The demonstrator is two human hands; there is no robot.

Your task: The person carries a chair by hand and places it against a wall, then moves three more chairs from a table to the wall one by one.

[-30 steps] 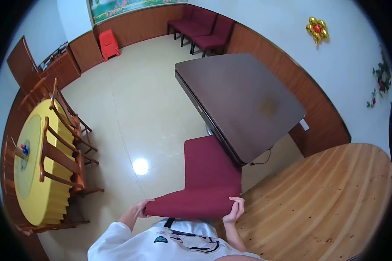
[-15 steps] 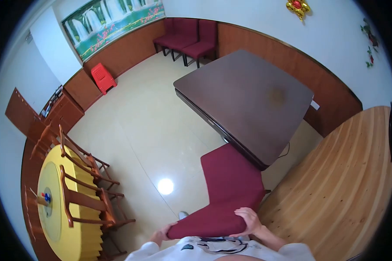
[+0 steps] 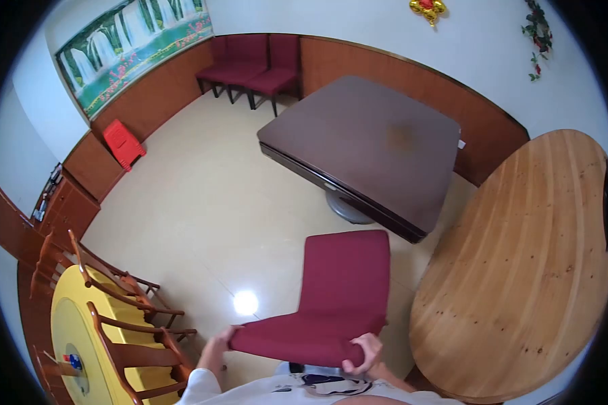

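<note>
A maroon upholstered chair [image 3: 346,273] is right in front of me, its two padded parts meeting at an angle. My left hand [image 3: 219,345] grips the left end of its near padded part, and my right hand [image 3: 366,354] is wrapped round the right end. The chair's legs are hidden. Beyond the chair stands a dark brown square table [image 3: 365,142] on a round metal base; a strip of floor shows between the two.
A large wooden round top [image 3: 513,270] stands at the right. Left are wooden chairs [image 3: 132,351] around a yellow-covered round table [image 3: 81,297]. Farther back are a red folded stool [image 3: 123,144], a cabinet [image 3: 67,202] and maroon chairs [image 3: 271,79] along the wall.
The chair has moved away from the brown table with both hands still on it, and its angle has changed. The view has shifted, showing more of the wooden top and the table's base.
</note>
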